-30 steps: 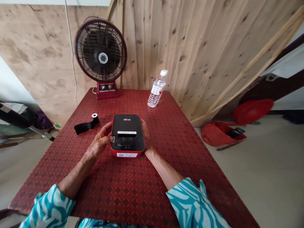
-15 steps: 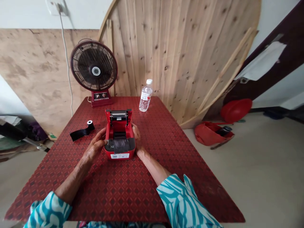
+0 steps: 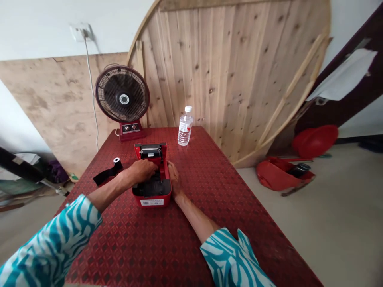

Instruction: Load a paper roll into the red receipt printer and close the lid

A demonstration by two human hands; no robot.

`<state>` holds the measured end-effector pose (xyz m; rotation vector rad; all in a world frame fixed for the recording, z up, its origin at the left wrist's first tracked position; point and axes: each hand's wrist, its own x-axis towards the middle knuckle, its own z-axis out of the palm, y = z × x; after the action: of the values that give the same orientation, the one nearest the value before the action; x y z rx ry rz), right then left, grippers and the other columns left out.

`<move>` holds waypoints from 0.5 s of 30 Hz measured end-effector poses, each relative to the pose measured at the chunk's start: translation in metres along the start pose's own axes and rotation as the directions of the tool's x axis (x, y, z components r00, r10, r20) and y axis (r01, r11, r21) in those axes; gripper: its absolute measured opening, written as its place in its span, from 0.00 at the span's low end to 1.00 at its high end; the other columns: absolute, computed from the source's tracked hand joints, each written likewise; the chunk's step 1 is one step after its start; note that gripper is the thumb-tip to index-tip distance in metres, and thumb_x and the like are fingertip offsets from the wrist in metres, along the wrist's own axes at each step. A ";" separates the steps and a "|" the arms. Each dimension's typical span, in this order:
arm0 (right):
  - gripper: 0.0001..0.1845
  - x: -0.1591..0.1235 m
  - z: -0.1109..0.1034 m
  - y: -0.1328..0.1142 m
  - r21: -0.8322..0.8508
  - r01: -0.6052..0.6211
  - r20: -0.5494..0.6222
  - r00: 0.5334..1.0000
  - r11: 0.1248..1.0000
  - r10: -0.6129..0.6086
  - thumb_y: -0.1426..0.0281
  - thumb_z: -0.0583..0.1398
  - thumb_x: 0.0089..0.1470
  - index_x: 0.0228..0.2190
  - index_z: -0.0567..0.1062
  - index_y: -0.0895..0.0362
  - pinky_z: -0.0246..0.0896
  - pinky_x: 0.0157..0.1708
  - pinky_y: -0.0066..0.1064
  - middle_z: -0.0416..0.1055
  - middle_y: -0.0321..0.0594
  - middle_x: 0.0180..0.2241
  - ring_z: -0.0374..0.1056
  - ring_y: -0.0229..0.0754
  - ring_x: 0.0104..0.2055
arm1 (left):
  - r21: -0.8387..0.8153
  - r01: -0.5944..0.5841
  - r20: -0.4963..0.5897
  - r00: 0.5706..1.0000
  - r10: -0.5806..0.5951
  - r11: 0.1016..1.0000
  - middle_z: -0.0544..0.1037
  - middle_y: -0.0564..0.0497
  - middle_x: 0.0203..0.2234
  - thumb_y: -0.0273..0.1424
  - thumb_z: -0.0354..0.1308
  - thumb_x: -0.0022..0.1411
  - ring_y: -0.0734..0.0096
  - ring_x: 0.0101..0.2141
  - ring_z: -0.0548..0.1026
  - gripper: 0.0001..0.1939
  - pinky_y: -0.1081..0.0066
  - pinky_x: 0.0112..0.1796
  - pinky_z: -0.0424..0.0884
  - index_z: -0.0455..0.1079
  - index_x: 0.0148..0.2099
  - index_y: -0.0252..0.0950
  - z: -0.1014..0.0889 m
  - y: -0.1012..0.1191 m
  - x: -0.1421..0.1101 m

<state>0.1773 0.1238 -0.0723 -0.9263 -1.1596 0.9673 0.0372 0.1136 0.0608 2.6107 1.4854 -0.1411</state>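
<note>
A red and black label printer (image 3: pixel 152 202) sits on the table with its lid raised. My left hand (image 3: pixel 144 170) reaches into its open compartment from the left. The fingers are curled down there, and what they pinch is hidden. Black film (image 3: pixel 151 188) lies across the front of the printer, below that hand. Against the printer's right side, my right hand (image 3: pixel 175 179) is cupped around the casing. A roll of black ribbon (image 3: pixel 116 162) with a white core stands left of the printer, its loose end trailing over the tabletop.
The red patterned table (image 3: pixel 191 239) has a fan (image 3: pixel 124 99) at its back left and a water bottle (image 3: pixel 185 126) at its back right. Round wooden boards (image 3: pixel 209 71) lean behind it. On the floor to the right are a red bag (image 3: pixel 273 175) and a red basin (image 3: pixel 315 140).
My left hand has left the printer's left side and moved into its compartment. The black film no longer hangs over the front edge. My right hand stays at the side; the view has shifted slightly.
</note>
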 end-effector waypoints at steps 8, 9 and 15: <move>0.22 0.001 -0.001 0.001 -0.004 -0.022 0.016 1.000 1.000 0.022 0.57 0.50 0.57 0.44 0.73 0.55 0.59 0.54 0.39 0.74 0.44 0.47 0.67 0.45 0.51 | -0.047 -0.015 0.107 0.994 0.020 0.999 0.79 0.47 0.43 0.27 0.60 0.54 0.58 0.45 0.76 0.14 0.67 0.42 0.70 0.71 0.45 0.38 0.003 -0.006 0.012; 0.22 0.001 -0.001 0.000 -0.010 -0.019 0.008 1.000 1.000 0.019 0.56 0.50 0.57 0.44 0.73 0.55 0.60 0.53 0.39 0.74 0.44 0.46 0.68 0.45 0.51 | -0.060 -0.022 0.099 0.995 0.028 0.998 0.79 0.47 0.42 0.26 0.60 0.53 0.58 0.45 0.76 0.14 0.67 0.42 0.70 0.71 0.44 0.38 0.003 -0.006 0.011; 0.21 0.000 -0.001 -0.005 -0.046 -0.001 0.019 1.000 0.999 0.002 0.56 0.49 0.58 0.44 0.73 0.54 0.60 0.53 0.39 0.74 0.43 0.47 0.67 0.45 0.51 | -0.151 -0.083 -0.072 0.995 0.073 0.985 0.77 0.46 0.47 0.25 0.58 0.55 0.57 0.48 0.75 0.19 0.65 0.46 0.69 0.68 0.51 0.40 -0.005 -0.004 -0.016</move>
<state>0.1784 0.1220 -0.0682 -0.9563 -1.2020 0.9559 0.0258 0.1030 0.0681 2.5676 1.3525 0.0666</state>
